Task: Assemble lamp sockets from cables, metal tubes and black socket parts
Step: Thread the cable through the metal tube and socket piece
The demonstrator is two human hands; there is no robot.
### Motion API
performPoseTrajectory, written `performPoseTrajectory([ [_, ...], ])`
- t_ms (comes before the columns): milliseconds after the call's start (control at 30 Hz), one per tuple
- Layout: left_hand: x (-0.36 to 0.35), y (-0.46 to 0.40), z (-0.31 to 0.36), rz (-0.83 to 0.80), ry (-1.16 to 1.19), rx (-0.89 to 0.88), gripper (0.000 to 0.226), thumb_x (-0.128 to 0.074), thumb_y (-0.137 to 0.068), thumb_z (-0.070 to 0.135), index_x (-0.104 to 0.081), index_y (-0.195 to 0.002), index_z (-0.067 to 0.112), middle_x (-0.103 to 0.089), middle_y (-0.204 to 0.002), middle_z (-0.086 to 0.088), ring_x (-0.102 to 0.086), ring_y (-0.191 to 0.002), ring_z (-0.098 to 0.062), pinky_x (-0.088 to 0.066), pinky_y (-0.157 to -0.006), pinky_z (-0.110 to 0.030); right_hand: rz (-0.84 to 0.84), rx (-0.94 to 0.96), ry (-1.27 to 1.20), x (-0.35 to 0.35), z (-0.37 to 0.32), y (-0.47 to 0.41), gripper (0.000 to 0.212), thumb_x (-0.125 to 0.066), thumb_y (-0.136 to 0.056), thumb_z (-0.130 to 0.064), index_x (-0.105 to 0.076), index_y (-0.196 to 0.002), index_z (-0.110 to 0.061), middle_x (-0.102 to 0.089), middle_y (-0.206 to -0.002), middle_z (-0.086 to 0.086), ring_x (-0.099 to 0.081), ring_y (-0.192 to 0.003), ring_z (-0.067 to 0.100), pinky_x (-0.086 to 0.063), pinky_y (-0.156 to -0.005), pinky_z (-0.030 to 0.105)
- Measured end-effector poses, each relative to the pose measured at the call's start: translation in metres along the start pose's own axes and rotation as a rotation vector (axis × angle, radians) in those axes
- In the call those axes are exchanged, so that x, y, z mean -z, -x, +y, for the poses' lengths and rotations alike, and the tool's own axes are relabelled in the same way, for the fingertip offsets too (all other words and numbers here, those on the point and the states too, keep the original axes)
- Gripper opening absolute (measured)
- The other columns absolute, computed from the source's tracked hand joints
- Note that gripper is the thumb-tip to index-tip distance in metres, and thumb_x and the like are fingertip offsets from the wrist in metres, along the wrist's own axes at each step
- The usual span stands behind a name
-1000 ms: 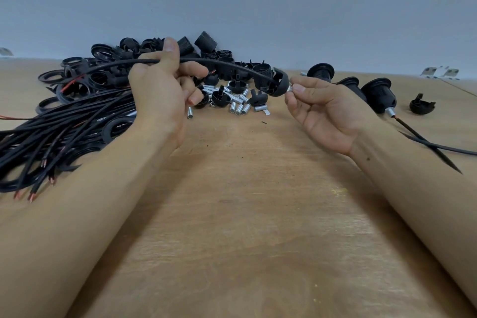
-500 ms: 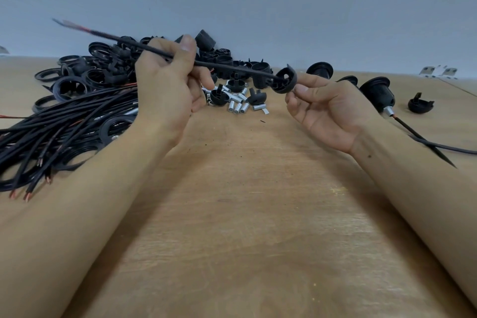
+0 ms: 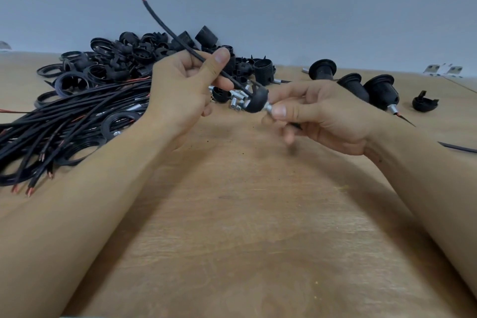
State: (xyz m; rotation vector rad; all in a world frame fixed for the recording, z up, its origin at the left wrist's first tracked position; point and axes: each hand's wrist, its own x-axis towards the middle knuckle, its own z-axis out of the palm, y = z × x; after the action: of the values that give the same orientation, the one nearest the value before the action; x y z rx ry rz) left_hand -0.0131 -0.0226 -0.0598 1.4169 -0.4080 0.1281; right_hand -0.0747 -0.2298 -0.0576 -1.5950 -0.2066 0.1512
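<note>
My left hand (image 3: 180,93) pinches a black cable (image 3: 167,29) between thumb and fingers; its free end, with red and black wires, sticks up to the upper left. The cable runs down through a black socket cap (image 3: 256,103) with a short metal tube (image 3: 268,108) at its bottom. My right hand (image 3: 317,116) pinches that tube with thumb and forefinger, just right of the cap, and the cable's tip shows below its fingers. Both hands are held above the wooden table (image 3: 245,227).
A bundle of black cables (image 3: 64,121) lies at the left. Behind it is a heap of black socket parts and rings (image 3: 134,59), with several loose metal tubes (image 3: 238,100). Three assembled sockets (image 3: 361,85) and a loose black cap (image 3: 424,103) lie at the right.
The cable's free end has swung from lying low at the left to pointing up. The cable has slid further through the cap, and my right hand now pinches the tube.
</note>
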Motion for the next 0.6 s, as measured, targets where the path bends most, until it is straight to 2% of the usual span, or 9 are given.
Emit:
performPoseTrajectory([
  [100,-0.001,0.002,0.001,-0.058,-0.029,-0.002,0.026,-0.066,-0.093,0.034,-0.065,-0.081,0.012,-0.063,-0.056,0.002,-0.032,-0.034,-0.006,-0.032,-0.039,-0.02,-0.139,-0.042,0.084,-0.007,0.001,0.002,0.044,-0.075,-0.075,-0.014,-0.063,-0.115,-0.004,-0.074,-0.08,0.01,-0.073,-0.081,0.023,-0.058,-0.084,0.034],
  [133,-0.001,0.003,0.002,-0.107,-0.063,0.011,0.027,-0.067,-0.09,0.037,-0.067,-0.079,0.013,-0.061,-0.055,0.004,-0.033,-0.036,-0.007,-0.032,-0.039,-0.02,-0.173,-0.048,0.101,-0.011,0.002,0.003,0.045,-0.075,-0.076,-0.016,-0.063,-0.118,-0.005,-0.075,-0.08,0.007,-0.073,-0.084,0.021,-0.058,-0.084,0.033],
  [167,-0.002,0.004,0.002,-0.165,-0.107,0.031,0.028,-0.069,-0.086,0.041,-0.07,-0.078,0.014,-0.06,-0.054,0.004,-0.035,-0.038,-0.007,-0.033,-0.04,-0.021,-0.195,-0.064,0.094,-0.015,0.004,0.003,0.044,-0.074,-0.076,-0.018,-0.064,-0.117,-0.006,-0.075,-0.08,0.006,-0.073,-0.082,0.018,-0.059,-0.078,0.03],
  [233,-0.003,0.007,0.0,-0.258,-0.17,0.063,0.03,-0.068,-0.082,0.046,-0.074,-0.075,0.018,-0.057,-0.056,0.003,-0.038,-0.045,-0.009,-0.036,-0.042,-0.021,-0.203,-0.099,0.081,-0.021,0.004,0.002,0.041,-0.074,-0.076,-0.024,-0.066,-0.114,-0.009,-0.073,-0.077,0.009,-0.071,-0.072,0.015,-0.054,-0.058,0.022],
  [333,-0.005,0.009,0.0,-0.269,-0.201,0.056,0.036,-0.06,-0.087,0.051,-0.077,-0.075,0.021,-0.065,-0.075,-0.007,-0.043,-0.056,-0.01,-0.041,-0.047,-0.024,-0.136,-0.076,0.062,-0.022,0.002,0.001,0.036,-0.076,-0.074,-0.028,-0.069,-0.105,-0.013,-0.073,-0.075,0.01,-0.069,-0.068,0.015,-0.05,-0.053,0.019],
  [400,-0.009,0.008,0.001,-0.273,-0.142,0.124,0.046,-0.053,-0.091,0.059,-0.077,-0.092,0.02,-0.069,-0.091,-0.009,-0.049,-0.061,-0.012,-0.044,-0.049,-0.027,-0.067,-0.041,-0.03,-0.02,-0.001,0.0,0.044,-0.072,-0.075,-0.027,-0.065,-0.113,-0.003,-0.074,-0.079,0.012,-0.071,-0.069,0.017,-0.053,-0.056,0.02],
  [467,-0.012,0.009,0.0,-0.305,-0.113,0.196,0.058,-0.051,-0.086,0.065,-0.069,-0.109,0.014,-0.067,-0.09,-0.007,-0.054,-0.064,-0.015,-0.047,-0.052,-0.029,0.018,0.006,-0.144,-0.02,-0.004,0.0,0.053,-0.066,-0.078,-0.024,-0.057,-0.121,0.006,-0.075,-0.088,0.015,-0.073,-0.077,0.02,-0.056,-0.063,0.023],
  [533,-0.014,0.013,-0.003,-0.403,-0.149,0.186,0.051,-0.062,-0.082,0.057,-0.066,-0.109,0.015,-0.065,-0.086,-0.01,-0.058,-0.065,-0.018,-0.051,-0.056,-0.031,0.087,0.066,-0.194,-0.02,-0.006,0.0,0.04,-0.062,-0.083,-0.022,-0.06,-0.114,0.004,-0.072,-0.102,0.022,-0.072,-0.085,0.025,-0.057,-0.07,0.029],
  [600,-0.016,0.018,-0.006,-0.491,-0.184,0.17,0.043,-0.073,-0.08,0.047,-0.068,-0.112,0.018,-0.069,-0.084,-0.01,-0.063,-0.065,-0.019,-0.055,-0.06,-0.032,0.164,0.084,-0.145,-0.019,-0.006,0.0,0.037,-0.059,-0.091,-0.02,-0.061,-0.112,0.01,-0.068,-0.108,0.025,-0.067,-0.081,0.025,-0.052,-0.07,0.031],
])
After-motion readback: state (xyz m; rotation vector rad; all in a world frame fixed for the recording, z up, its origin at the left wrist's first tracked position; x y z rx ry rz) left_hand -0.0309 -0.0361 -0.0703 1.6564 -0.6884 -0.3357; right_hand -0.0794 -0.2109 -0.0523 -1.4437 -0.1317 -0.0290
